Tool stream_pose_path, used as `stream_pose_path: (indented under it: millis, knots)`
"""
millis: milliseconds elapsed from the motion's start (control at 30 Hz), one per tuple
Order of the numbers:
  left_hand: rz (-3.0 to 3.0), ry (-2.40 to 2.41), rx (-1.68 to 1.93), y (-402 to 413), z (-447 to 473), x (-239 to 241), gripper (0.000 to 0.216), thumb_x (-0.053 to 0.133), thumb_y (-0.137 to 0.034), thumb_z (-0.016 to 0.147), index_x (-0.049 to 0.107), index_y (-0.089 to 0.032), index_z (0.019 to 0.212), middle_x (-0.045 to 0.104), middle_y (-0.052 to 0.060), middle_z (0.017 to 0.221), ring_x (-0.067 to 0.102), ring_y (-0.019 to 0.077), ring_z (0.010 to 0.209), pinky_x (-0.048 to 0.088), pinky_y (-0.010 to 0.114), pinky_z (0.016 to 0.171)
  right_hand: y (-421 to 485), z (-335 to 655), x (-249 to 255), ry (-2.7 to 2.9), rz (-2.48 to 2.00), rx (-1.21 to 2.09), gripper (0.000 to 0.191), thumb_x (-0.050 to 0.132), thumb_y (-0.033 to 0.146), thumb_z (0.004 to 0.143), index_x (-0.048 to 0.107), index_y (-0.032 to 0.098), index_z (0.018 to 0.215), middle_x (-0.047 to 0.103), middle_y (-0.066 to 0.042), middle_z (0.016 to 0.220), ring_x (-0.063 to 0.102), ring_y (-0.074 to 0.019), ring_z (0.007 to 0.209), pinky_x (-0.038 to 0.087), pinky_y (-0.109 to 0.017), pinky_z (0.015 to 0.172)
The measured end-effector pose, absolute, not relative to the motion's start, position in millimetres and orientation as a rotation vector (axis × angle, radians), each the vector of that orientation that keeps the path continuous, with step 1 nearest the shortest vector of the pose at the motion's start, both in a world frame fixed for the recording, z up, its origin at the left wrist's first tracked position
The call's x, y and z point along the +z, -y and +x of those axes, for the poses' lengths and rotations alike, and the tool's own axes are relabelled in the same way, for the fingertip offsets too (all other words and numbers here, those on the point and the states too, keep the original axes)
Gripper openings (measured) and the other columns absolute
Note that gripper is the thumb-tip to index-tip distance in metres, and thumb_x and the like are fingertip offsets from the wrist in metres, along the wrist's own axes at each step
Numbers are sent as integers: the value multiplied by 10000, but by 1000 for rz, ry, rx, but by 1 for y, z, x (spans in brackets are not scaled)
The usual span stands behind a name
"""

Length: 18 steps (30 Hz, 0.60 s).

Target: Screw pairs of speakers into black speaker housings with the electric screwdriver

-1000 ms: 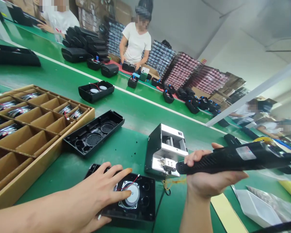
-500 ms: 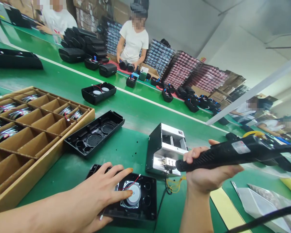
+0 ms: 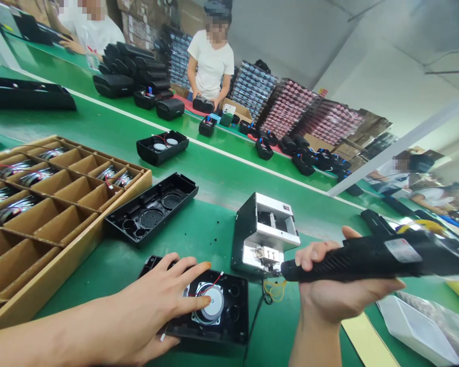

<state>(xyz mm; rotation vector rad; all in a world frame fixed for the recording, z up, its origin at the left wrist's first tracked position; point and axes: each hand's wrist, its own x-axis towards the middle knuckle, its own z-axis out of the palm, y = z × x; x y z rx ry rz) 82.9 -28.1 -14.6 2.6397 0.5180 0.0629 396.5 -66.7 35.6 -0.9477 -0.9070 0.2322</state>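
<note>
My right hand (image 3: 329,285) is wrapped round a black electric screwdriver (image 3: 352,257), held nearly level. Its tip end meets the metal front of a small silver and black screw feeder (image 3: 268,232); the bit itself is hard to make out. My left hand (image 3: 172,295) lies with spread fingers over a black speaker housing (image 3: 239,326), its index finger on the round speaker (image 3: 213,308) inside. The thumb rests by the housing's near side. A thin red wire with a white plug crosses the speaker. The housing's left part is hidden under my hand.
A second black housing (image 3: 153,209) with mesh grilles lies behind. On the left stands a divided cardboard box (image 3: 137,188) holding several speakers. Another housing (image 3: 162,148) with speakers sits farther off. A co-worker (image 3: 210,61) handles black parts across the green bench. Yellow paper (image 3: 367,336) lies right.
My right hand has moved slightly right and down with the screwdriver, its tip end still at the feeder. My left hand stays on the housing. The co-worker's black parts are now closer together.
</note>
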Motion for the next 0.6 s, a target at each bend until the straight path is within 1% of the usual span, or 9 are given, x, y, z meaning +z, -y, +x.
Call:
stream_pose_path:
  millis: [67, 133, 267, 333, 400, 467, 533, 600]
  knots:
    - [2653, -510, 85, 28, 83, -15, 626, 748, -372, 879, 565, -418, 1476, 419, 127, 1691, 478, 447, 1468, 351, 746, 1164, 79, 400, 36, 919, -900, 263, 881, 285, 985, 803, 656, 266, 1152, 550, 63, 483, 387, -160, 291, 350, -292, 289]
    - [2679, -501, 114, 29, 84, -15, 626, 762, -389, 863, 577, -405, 1461, 425, 131, 1685, 490, 444, 1451, 358, 730, 1158, 94, 400, 36, 909, -851, 315, 848, 337, 958, 815, 682, 276, 1183, 531, 72, 485, 363, -144, 293, 334, -278, 297]
    - [2743, -491, 147, 30, 84, -17, 656, 789, -392, 832, 585, -374, 1455, 446, 133, 1666, 519, 437, 1402, 387, 675, 1138, 118, 387, 37, 896, -750, 442, 665, 605, 820, 817, 701, 293, 1211, 489, 103, 525, 293, -86, 321, 318, -254, 340]
    - [2772, -484, 150, 29, 84, -19, 687, 803, -383, 813, 577, -372, 1461, 449, 137, 1658, 523, 442, 1381, 395, 665, 1116, 126, 374, 34, 915, -708, 479, 524, 671, 697, 864, 698, 297, 1201, 455, 123, 523, 240, -60, 318, 291, -236, 346]
    - [2794, -474, 147, 29, 84, -21, 689, 798, -370, 810, 572, -368, 1462, 432, 147, 1663, 524, 445, 1363, 397, 664, 1094, 131, 360, 30, 907, -743, 503, 385, 664, 545, 932, 676, 313, 1238, 467, 126, 546, 261, -57, 332, 322, -238, 373]
    - [2800, -470, 145, 28, 84, -23, 678, 792, -365, 815, 574, -366, 1457, 403, 144, 1680, 514, 441, 1366, 393, 655, 1092, 131, 345, 23, 905, -803, 525, 371, 640, 465, 952, 644, 327, 1297, 506, 116, 577, 315, -72, 349, 373, -256, 392]
    - [2798, -459, 151, 28, 84, -24, 666, 785, -365, 817, 579, -363, 1451, 384, 139, 1690, 504, 436, 1370, 390, 644, 1090, 130, 334, 16, 933, -818, 552, 394, 628, 497, 941, 642, 329, 1297, 521, 109, 573, 317, -85, 342, 378, -265, 368]
    - [2796, -446, 158, 28, 85, -25, 654, 777, -367, 815, 589, -358, 1441, 386, 143, 1687, 506, 436, 1363, 390, 638, 1080, 127, 324, 11, 929, -823, 570, 393, 605, 563, 932, 668, 322, 1237, 515, 102, 551, 294, -92, 334, 348, -259, 337]
